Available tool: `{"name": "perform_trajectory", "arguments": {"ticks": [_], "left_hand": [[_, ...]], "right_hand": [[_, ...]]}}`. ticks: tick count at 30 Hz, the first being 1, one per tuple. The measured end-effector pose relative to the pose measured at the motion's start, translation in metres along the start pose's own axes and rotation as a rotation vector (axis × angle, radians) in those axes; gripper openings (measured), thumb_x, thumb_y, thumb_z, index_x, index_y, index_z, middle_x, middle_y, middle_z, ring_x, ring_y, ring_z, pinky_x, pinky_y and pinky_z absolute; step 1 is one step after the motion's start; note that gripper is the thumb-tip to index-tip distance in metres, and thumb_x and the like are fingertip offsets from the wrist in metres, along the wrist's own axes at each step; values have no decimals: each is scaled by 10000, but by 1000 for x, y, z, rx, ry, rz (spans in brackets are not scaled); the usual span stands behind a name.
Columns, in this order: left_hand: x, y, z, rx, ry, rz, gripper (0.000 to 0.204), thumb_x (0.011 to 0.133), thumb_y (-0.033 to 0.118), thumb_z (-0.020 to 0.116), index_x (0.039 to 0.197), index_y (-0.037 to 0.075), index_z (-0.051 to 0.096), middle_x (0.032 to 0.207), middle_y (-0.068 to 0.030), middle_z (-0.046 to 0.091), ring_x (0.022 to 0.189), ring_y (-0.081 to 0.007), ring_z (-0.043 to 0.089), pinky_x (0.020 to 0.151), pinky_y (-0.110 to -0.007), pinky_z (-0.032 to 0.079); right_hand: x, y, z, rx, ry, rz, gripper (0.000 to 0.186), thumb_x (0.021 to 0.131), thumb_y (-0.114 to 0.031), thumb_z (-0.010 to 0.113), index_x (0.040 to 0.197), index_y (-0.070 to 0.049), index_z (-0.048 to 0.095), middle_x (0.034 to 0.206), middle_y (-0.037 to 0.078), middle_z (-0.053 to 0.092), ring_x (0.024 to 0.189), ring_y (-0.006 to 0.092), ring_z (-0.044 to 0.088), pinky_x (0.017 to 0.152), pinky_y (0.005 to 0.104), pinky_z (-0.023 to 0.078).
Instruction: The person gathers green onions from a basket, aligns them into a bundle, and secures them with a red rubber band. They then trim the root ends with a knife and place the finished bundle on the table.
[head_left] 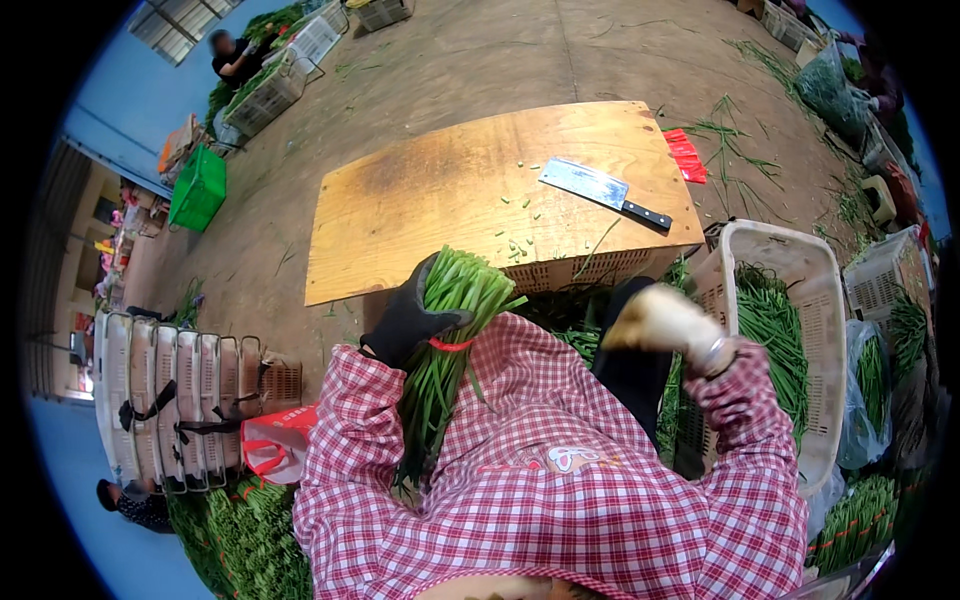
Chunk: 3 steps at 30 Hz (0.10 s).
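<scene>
My left hand [408, 318], in a black glove, is closed around a bunch of green chives [462, 285] with a red band [451, 345] about its middle. The cut stem ends point up and away from me, and the leaves hang down against my checked sleeve and lap. My right hand [650, 322], in a whitish glove with yellowish fingers, is over my right knee and smeared by motion, so its fingers cannot be made out. Beyond both hands, a cleaver [600, 192] with a black handle lies on the wooden board [420, 200], among small cut stem pieces.
At my right stands a white crate [822, 340] of loose green chives. Stacked crates [165, 390] and a red bag [275, 440] are at my left, above banded bunches [250, 535]. Red strips [685, 155] hang at the board's right edge. A green crate [198, 188] and people are farther off.
</scene>
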<state>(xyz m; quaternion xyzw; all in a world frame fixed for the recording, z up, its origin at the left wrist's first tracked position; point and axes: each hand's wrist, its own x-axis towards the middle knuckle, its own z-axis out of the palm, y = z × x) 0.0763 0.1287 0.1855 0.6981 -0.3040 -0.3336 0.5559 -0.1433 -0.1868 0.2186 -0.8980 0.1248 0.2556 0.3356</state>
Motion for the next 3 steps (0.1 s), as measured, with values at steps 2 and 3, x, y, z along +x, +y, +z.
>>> {"name": "perform_trajectory", "arguments": {"ticks": [2, 3], "left_hand": [[6, 5, 3, 0, -34, 10, 1031, 698, 224, 899, 1498, 6, 287, 1432, -129, 483, 1307, -227, 488, 1107, -382, 394], [6, 5, 3, 0, -42, 11, 1022, 704, 213, 897, 1503, 19, 289, 1438, -115, 481, 1309, -221, 486, 1108, -383, 393]], "right_hand": [[19, -1, 49, 180, -95, -220, 497, 813, -510, 750, 1041, -67, 757, 968, 176, 734, 909, 306, 701, 867, 383, 535], [36, -8, 71, 514, 39, -250, 502, 825, -473, 763, 1150, -92, 727, 1044, 153, 736, 1004, 303, 691, 940, 364, 518]]}}
